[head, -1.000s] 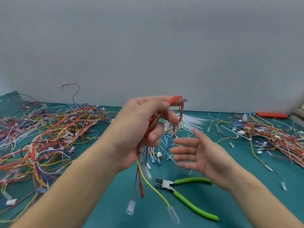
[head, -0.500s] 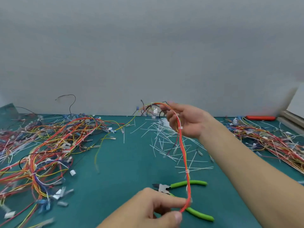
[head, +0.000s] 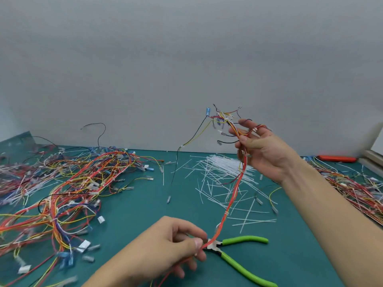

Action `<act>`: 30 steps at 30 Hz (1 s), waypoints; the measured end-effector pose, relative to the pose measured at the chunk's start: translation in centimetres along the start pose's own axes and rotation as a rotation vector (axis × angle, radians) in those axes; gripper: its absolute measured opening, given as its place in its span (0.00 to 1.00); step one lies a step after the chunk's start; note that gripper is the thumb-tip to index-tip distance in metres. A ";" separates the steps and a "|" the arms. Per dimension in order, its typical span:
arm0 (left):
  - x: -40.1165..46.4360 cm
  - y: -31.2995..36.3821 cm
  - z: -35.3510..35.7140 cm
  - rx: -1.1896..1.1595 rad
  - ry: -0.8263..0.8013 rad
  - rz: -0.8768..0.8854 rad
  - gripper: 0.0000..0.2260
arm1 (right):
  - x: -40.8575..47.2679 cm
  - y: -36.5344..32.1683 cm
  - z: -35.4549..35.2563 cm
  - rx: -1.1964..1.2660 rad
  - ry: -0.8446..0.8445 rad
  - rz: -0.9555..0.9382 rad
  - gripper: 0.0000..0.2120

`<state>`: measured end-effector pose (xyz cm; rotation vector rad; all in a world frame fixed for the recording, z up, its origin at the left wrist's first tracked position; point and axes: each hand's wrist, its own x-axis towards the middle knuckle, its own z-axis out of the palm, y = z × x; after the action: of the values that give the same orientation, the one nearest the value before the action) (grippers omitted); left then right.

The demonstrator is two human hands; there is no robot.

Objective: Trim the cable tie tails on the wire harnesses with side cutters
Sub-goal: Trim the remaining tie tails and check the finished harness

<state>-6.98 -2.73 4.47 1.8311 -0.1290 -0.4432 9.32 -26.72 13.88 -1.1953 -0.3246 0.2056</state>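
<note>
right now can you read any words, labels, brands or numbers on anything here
None can be read.
Cutters: no brand or marking shows on the green handles or the head.
Orange tool by the wall: blurred, no text visible.
White connectors on the harnesses: too small and blurred to show any print.

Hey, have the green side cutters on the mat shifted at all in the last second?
No. The side cutters lie just right of the left hand, below the cut tie tails.
</note>
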 end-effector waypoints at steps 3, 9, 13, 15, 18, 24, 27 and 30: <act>1.5 -0.2 -0.3 0.227 0.286 0.075 0.03 | -0.4 0.4 -0.7 0.029 -0.029 -0.008 0.19; 6.1 3.4 -2.5 0.280 0.886 0.414 0.24 | -1.1 0.6 -0.8 0.061 -0.113 -0.001 0.19; 7.7 5.7 -5.7 0.421 0.914 0.435 0.29 | -1.6 0.1 -1.1 0.035 -0.157 -0.001 0.19; 7.7 6.0 -6.8 0.506 0.914 0.493 0.21 | -1.8 -0.2 -1.5 0.050 -0.167 -0.007 0.19; 7.2 6.3 -7.1 0.280 0.649 0.398 0.07 | -1.8 -0.3 -1.7 0.072 -0.173 -0.015 0.19; 5.2 5.0 -5.0 -0.251 0.335 0.364 0.17 | -0.9 0.5 -1.8 0.076 -0.046 -0.012 0.21; 3.7 5.5 -3.9 -0.415 0.143 0.420 0.20 | -0.3 1.0 -1.9 0.109 0.033 -0.017 0.21; 2.7 6.3 -3.1 -0.505 0.015 0.471 0.20 | 0.0 1.7 -1.4 0.103 0.083 -0.027 0.21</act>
<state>-2.53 -2.67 10.51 1.2544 -0.3918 -0.1104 9.85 -27.39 11.83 -1.0936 -0.2543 0.1464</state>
